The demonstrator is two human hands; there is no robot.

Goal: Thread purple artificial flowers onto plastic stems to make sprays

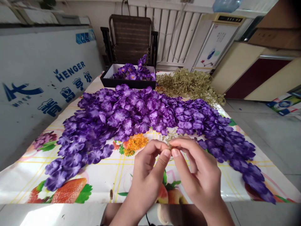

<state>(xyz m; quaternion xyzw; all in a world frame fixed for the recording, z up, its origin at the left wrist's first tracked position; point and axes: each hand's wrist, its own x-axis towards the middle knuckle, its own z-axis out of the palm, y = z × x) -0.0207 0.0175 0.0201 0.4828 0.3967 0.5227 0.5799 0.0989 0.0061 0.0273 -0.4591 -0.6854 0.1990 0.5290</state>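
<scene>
Fingertips together, my left hand (150,172) and my right hand (199,169) both pinch the end of a thin olive-green plastic stem (169,146). Its fine branches (172,135) spread out just beyond my fingers, partly hidden by them. Purple fabric petals (131,110) lie in a wide heaped arc around my hands. A small pile of orange flower centres (136,142) sits to the left of my fingertips. Behind the petals on the right is a tangled bundle of olive-green stems (188,83).
A black box (128,83) holding assembled purple flowers stands at the back of the table, which has a fruit-patterned tablecloth (105,185). Beyond it is a folding chair (131,37). A white freezer (47,69) borders the left side; a cabinet (256,72) stands on the right.
</scene>
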